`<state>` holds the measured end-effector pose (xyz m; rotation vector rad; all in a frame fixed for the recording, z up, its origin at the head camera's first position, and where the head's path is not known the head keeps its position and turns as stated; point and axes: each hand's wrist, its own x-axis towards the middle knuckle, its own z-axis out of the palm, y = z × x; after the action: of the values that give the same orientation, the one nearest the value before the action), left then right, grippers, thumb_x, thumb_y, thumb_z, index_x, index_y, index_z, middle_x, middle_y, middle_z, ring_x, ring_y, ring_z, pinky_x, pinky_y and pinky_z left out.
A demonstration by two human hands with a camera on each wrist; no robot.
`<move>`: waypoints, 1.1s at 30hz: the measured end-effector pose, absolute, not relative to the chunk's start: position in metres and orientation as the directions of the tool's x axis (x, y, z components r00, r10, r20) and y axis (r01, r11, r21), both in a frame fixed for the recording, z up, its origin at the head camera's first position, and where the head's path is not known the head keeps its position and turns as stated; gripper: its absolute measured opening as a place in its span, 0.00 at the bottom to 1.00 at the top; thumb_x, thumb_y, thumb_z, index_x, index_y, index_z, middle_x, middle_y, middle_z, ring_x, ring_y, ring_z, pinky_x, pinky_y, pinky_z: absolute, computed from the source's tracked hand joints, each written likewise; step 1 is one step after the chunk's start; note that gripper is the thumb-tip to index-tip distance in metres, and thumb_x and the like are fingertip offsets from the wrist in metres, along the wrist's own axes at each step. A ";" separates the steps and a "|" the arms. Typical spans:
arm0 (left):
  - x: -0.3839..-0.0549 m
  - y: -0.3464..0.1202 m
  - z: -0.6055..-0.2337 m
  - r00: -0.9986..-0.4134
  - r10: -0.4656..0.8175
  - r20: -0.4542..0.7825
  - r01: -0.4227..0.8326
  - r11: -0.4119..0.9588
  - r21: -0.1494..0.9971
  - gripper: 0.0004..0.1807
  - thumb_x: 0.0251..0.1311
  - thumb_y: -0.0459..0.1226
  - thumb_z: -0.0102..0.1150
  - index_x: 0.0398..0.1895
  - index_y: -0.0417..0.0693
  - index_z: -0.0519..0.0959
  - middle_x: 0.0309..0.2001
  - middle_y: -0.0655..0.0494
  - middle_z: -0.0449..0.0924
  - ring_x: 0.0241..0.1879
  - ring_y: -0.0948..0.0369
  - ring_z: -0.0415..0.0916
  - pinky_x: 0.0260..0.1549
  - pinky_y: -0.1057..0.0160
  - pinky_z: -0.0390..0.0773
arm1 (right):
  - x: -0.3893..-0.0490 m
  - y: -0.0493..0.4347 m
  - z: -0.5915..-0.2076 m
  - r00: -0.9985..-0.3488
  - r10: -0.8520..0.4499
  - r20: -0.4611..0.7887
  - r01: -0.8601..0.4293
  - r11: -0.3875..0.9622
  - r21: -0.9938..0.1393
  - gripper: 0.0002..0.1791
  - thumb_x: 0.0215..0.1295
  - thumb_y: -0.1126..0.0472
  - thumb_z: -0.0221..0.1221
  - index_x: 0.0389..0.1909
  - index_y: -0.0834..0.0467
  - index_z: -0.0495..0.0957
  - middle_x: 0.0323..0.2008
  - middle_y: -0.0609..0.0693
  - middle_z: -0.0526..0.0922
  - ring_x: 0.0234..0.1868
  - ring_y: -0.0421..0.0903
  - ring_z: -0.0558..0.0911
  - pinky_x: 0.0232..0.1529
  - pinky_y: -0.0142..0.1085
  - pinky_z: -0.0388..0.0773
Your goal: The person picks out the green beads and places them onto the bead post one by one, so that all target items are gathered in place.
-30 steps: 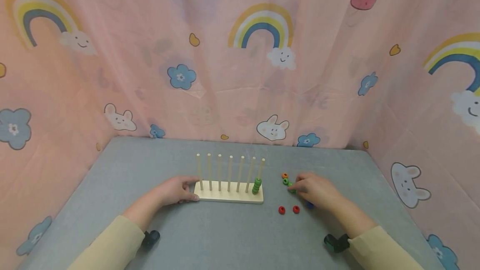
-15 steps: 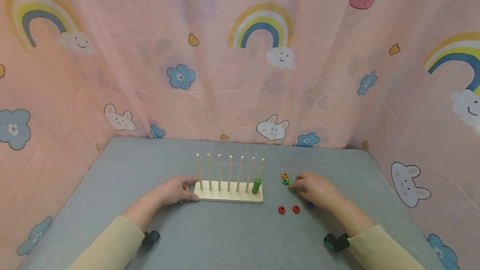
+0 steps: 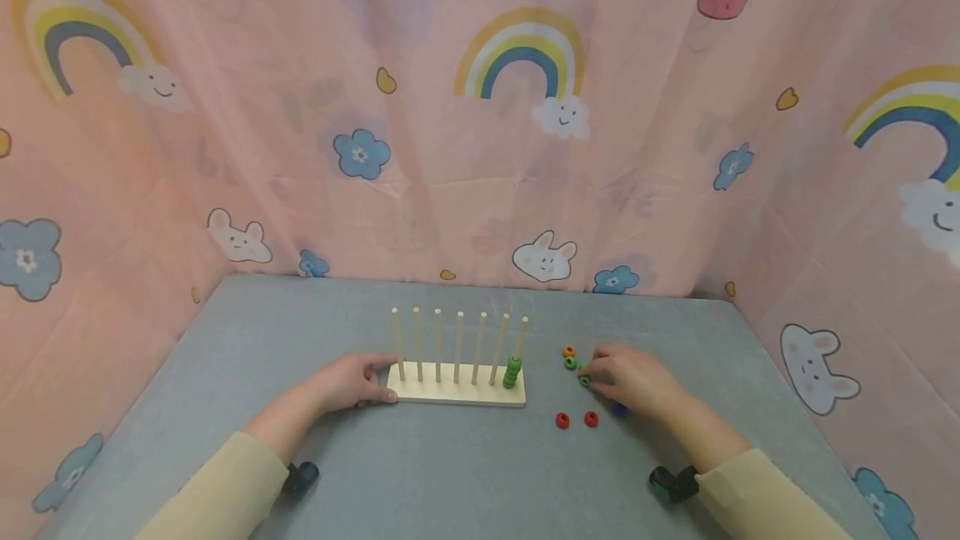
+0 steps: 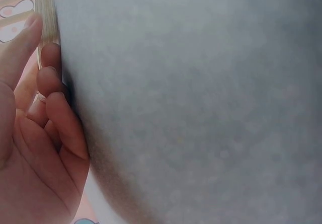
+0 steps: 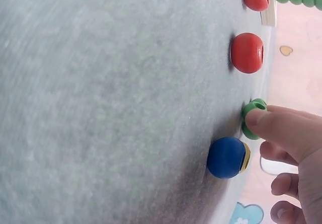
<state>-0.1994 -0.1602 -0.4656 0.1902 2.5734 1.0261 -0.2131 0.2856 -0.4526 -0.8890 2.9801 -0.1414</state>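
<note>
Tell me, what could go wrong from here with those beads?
The right hand pinches among close-set green beads, so one might slip or get knocked away. The blue bead lies near that hand and could get nudged. The left hand holds one end of the board, so a push at the far end, by the stack, might shift it.
</note>
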 end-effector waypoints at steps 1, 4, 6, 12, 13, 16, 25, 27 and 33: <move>-0.199 -0.160 -0.465 -0.925 0.253 -0.283 -0.011 0.727 0.687 0.36 0.53 0.42 0.74 0.67 0.50 0.74 0.18 0.58 0.72 0.18 0.63 0.64 0.20 0.63 0.64 | -0.213 0.285 -0.452 -0.840 -0.543 -0.006 -0.540 0.836 -0.096 0.13 0.56 0.57 0.72 0.43 0.47 0.89 0.35 0.39 0.78 0.36 0.38 0.75 0.37 0.36 0.77; -0.199 -0.160 -0.465 -0.924 0.254 -0.285 -0.012 0.726 0.688 0.36 0.53 0.42 0.74 0.67 0.50 0.74 0.18 0.59 0.72 0.17 0.63 0.64 0.20 0.63 0.64 | -0.212 0.285 -0.452 -0.846 -0.533 -0.016 -0.529 0.843 -0.099 0.12 0.56 0.55 0.72 0.43 0.46 0.89 0.36 0.39 0.78 0.37 0.38 0.75 0.38 0.37 0.77; -0.199 -0.160 -0.465 -0.924 0.256 -0.285 -0.012 0.724 0.689 0.36 0.53 0.42 0.74 0.67 0.50 0.74 0.18 0.59 0.71 0.17 0.63 0.64 0.20 0.63 0.64 | -0.212 0.285 -0.451 -0.845 -0.535 -0.015 -0.530 0.841 -0.103 0.12 0.57 0.54 0.72 0.43 0.47 0.89 0.35 0.39 0.78 0.37 0.39 0.75 0.38 0.38 0.77; -0.198 -0.159 -0.463 -0.922 0.261 -0.287 -0.012 0.720 0.694 0.36 0.53 0.42 0.74 0.67 0.50 0.74 0.18 0.58 0.71 0.17 0.63 0.64 0.20 0.63 0.64 | -0.211 0.285 -0.450 -0.844 -0.536 -0.001 -0.531 0.838 -0.125 0.11 0.57 0.54 0.72 0.42 0.47 0.88 0.35 0.38 0.77 0.37 0.38 0.75 0.40 0.39 0.77; -0.198 -0.159 -0.463 -0.922 0.262 -0.286 -0.011 0.720 0.694 0.36 0.53 0.42 0.74 0.67 0.50 0.74 0.18 0.58 0.71 0.17 0.63 0.64 0.20 0.63 0.64 | -0.211 0.286 -0.449 -0.846 -0.533 -0.001 -0.528 0.839 -0.130 0.11 0.57 0.54 0.72 0.42 0.47 0.88 0.35 0.38 0.77 0.37 0.38 0.76 0.40 0.39 0.77; -0.199 -0.159 -0.464 -0.922 0.262 -0.285 -0.011 0.718 0.696 0.36 0.53 0.42 0.74 0.67 0.50 0.74 0.18 0.58 0.71 0.17 0.63 0.64 0.20 0.63 0.64 | -0.210 0.287 -0.447 -0.844 -0.536 0.010 -0.531 0.833 -0.157 0.11 0.58 0.54 0.71 0.42 0.48 0.88 0.35 0.37 0.77 0.37 0.38 0.76 0.39 0.40 0.77; -0.199 -0.160 -0.465 -0.923 0.261 -0.281 -0.007 0.721 0.693 0.36 0.53 0.42 0.74 0.67 0.50 0.74 0.17 0.58 0.71 0.17 0.63 0.64 0.20 0.63 0.65 | -0.206 0.285 -0.443 -0.863 -0.500 0.072 -0.503 0.839 -0.207 0.10 0.58 0.53 0.71 0.41 0.47 0.88 0.37 0.39 0.79 0.40 0.41 0.78 0.42 0.42 0.79; -0.199 -0.160 -0.465 -0.924 0.260 -0.281 -0.007 0.723 0.691 0.36 0.53 0.42 0.74 0.67 0.50 0.74 0.17 0.58 0.71 0.17 0.63 0.64 0.20 0.63 0.65 | -0.205 0.283 -0.441 -0.874 -0.480 0.075 -0.484 0.846 -0.225 0.10 0.58 0.53 0.71 0.41 0.46 0.87 0.38 0.41 0.80 0.41 0.43 0.78 0.43 0.44 0.79; -0.198 -0.160 -0.464 -0.922 0.260 -0.286 -0.010 0.725 0.689 0.36 0.53 0.42 0.74 0.67 0.50 0.74 0.18 0.58 0.72 0.17 0.63 0.64 0.20 0.63 0.65 | -0.201 0.275 -0.435 -0.897 -0.428 0.107 -0.440 0.853 -0.279 0.10 0.59 0.53 0.71 0.42 0.48 0.87 0.39 0.45 0.81 0.42 0.48 0.79 0.44 0.46 0.79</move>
<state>-0.1983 -0.1596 -0.4641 0.1940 2.5646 1.0275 -0.2011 0.2754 -0.4349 -0.7180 3.0638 -0.4776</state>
